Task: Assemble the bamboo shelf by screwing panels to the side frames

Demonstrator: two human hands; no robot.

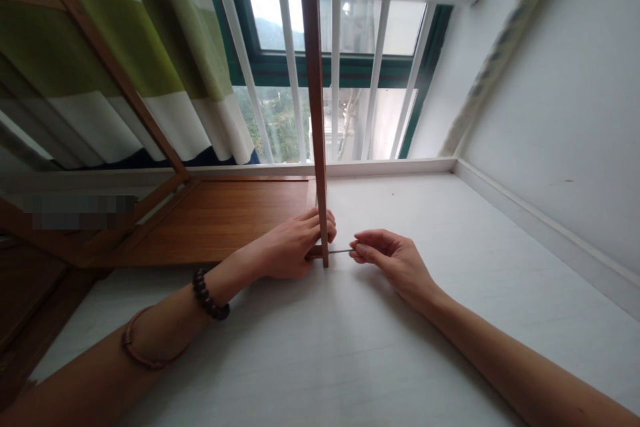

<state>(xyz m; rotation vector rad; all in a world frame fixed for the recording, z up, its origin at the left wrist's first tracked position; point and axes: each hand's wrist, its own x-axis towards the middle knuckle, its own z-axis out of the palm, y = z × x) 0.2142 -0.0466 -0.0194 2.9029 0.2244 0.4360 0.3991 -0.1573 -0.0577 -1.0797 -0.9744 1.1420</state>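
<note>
My left hand point(295, 243) is closed around the lower end of an upright wooden post point(319, 147), beside the short wooden rail point(315, 252) that meets it. Its fingertips show on the post's right side. My right hand point(387, 253) pinches a thin grey metal rod point(341, 251), like a hex key, between thumb and fingers. The rod lies level, and its far end reaches the post near the bottom. The fingers hide the rod's near end. Left of the post, a brown wooden panel point(225, 217) lies low, joined to more of the wooden frame point(135, 100).
Pale flooring point(425, 220) spreads under both hands. A white wall point(565, 127) rises at the right. At the back stand a white railing point(335, 73) and a green-framed window point(280, 67). A striped curtain point(150, 40) hangs at the left behind the frame.
</note>
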